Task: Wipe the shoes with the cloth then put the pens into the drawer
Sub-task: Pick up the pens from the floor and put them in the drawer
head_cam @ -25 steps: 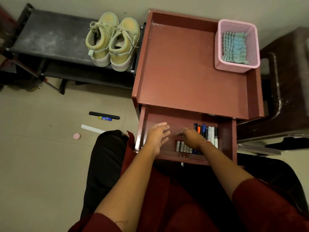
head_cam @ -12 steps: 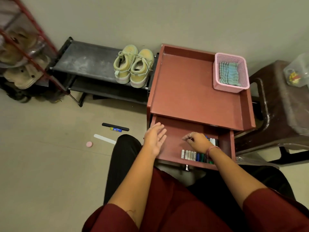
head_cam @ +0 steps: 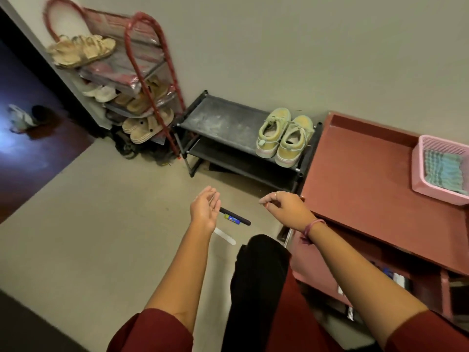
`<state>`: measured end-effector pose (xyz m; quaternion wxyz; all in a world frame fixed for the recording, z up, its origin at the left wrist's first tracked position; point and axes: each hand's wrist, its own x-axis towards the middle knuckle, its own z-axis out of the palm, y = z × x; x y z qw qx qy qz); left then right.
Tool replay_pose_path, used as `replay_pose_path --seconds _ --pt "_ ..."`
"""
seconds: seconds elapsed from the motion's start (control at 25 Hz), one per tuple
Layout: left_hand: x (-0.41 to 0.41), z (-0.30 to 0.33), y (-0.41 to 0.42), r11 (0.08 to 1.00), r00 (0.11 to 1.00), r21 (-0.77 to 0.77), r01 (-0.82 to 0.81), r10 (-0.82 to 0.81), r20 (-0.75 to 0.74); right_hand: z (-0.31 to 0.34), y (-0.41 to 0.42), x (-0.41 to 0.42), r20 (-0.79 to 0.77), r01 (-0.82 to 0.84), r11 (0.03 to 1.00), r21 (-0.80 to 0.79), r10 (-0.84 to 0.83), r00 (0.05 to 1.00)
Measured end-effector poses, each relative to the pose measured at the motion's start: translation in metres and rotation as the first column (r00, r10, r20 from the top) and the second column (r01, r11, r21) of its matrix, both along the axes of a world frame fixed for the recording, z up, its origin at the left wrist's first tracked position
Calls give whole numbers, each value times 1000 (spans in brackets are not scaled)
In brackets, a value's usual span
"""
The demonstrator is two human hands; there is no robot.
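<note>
- The left hand [head_cam: 204, 209] is held out over the floor [head_cam: 101, 224], palm turned inward; its grip is apart, fingers loosely straight, holding nothing.
- The right hand [head_cam: 284, 208] hangs in the air beside the front left corner of the table [head_cam: 368, 186]; its fingers are loosely curled with thumb and forefinger close together, and nothing shows in the grip.
- A black pen [head_cam: 234, 216] lies on the floor between the two hands, one end hidden behind the left fingers; a small blue item [head_cam: 231, 219] lies touching it.
- A white stick-like pen [head_cam: 225, 237] lies on the floor just below the left wrist, partly hidden by the forearm.
- The drawer [head_cam: 380, 283] stands pulled out under the right forearm, below and to the right of that grip; a few pens [head_cam: 396, 276] show inside it, mostly hidden by the arm.
- The shoes [head_cam: 283, 135], a pale yellow-green pair, stand side by side on the top of a low black rack [head_cam: 223, 118], well beyond both hands and touching the table's left side.
- The cloth [head_cam: 445, 171], green-striped, lies folded in a pink basket [head_cam: 418, 158] on the table top, far to the right of the right grip.
- A red shoe rack [head_cam: 152, 72] full of sandals stands against the wall, far beyond the left hand.
</note>
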<state>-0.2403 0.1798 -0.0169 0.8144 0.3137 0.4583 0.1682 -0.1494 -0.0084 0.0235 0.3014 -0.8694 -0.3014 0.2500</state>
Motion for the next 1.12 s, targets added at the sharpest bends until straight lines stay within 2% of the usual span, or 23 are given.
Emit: replay_pose_path --seconds 0.12,0.2,0.24,0.32,0.4,0.44,0.56,0.6,0.64,0.68,0.72,0.76,0.84,0.92,1.0,1.08,1.12 --pt "-11 -38 47 998 986 68 -13 24 -166 -18 71 9 -44 -4 999 -33 3 999" --pt "-17 -73 75 993 955 116 23 13 -297 -38 118 11 -79 53 997 -61 -58 995" --pt "-22 -91 86 985 929 157 68 -5 -370 -52 138 11 -101 93 992 -82 -101 990" --pt "-34 -132 104 929 831 257 267 -87 -549 -86 171 6 -167 136 980 -143 -160 973" --pt "-45 -170 118 786 657 301 539 -169 -735 -124 194 -4 -300 208 963 -173 -253 920" --pt "-50 -190 124 690 558 282 667 -210 -803 -142 203 -8 -402 281 945 -167 -325 856" --pt "-57 -239 138 378 239 122 918 -280 -930 -179 219 -15 -646 478 860 -177 -468 603" --pt "-56 -253 142 272 144 68 960 -271 -952 -189 222 -15 -646 473 863 -179 -465 605" --pt "-55 -266 144 179 76 31 983 -252 -965 -196 223 -14 -582 402 899 -176 -424 694" --pt "-54 -277 146 105 32 8 994 -229 -973 -201 224 -13 -463 270 943 -194 -331 822" --pt "-52 -290 148 61 16 4 998 -205 -979 -204 225 -13 -337 100 962 -252 -184 923" --pt "-49 -299 151 49 6 -3 999 -194 -981 -204 227 -12 -232 -77 934 -350 -7 973" --pt "-43 -323 156 41 12 5 999 -180 -984 -203 230 -16 -146 -327 776 -539 297 944" --pt "-35 -342 162 29 12 8 1000 -160 -987 -197 235 -21 -130 -430 655 -621 455 881" --pt "-24 -360 167 13 1 0 1000 -151 -989 -196 241 -23 -115 -426 664 -615 459 881" --pt "-15 -377 167 -65 -72 -63 996 -142 -987 -196 248 -21 -91 -379 717 -584 406 909" --pt "-11 -384 166 -97 -76 -62 993 -149 -986 -197 249 -20 -91 -363 734 -575 383 919"
